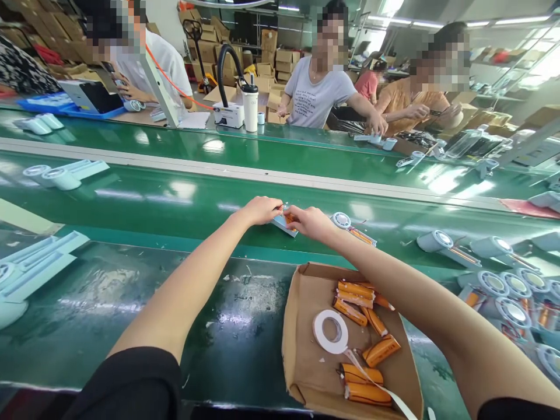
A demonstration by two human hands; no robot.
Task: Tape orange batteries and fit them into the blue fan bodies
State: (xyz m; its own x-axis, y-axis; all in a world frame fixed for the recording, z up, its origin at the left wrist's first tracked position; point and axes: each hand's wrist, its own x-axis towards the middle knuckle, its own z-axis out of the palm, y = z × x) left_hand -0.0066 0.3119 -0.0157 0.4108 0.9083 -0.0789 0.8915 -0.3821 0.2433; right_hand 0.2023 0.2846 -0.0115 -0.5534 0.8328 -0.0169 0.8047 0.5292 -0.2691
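At the edge of the green belt, both arms reach forward to a light blue plastic housing. My left hand is closed at its far left end, with the fingertips pinched and partly hidden. My right hand is closed on an orange wrapped battery lying in or against the housing. Just right of that hand, another light blue housing with a round head rests on the belt. Below the arms stands a cardboard tray with several orange batteries and a roll of white tape.
Many housings crowd the right side; more housings lie at left. A green conveyor belt runs across, divided by a pale rail. Across it, several people work near a white cup and a black hose.
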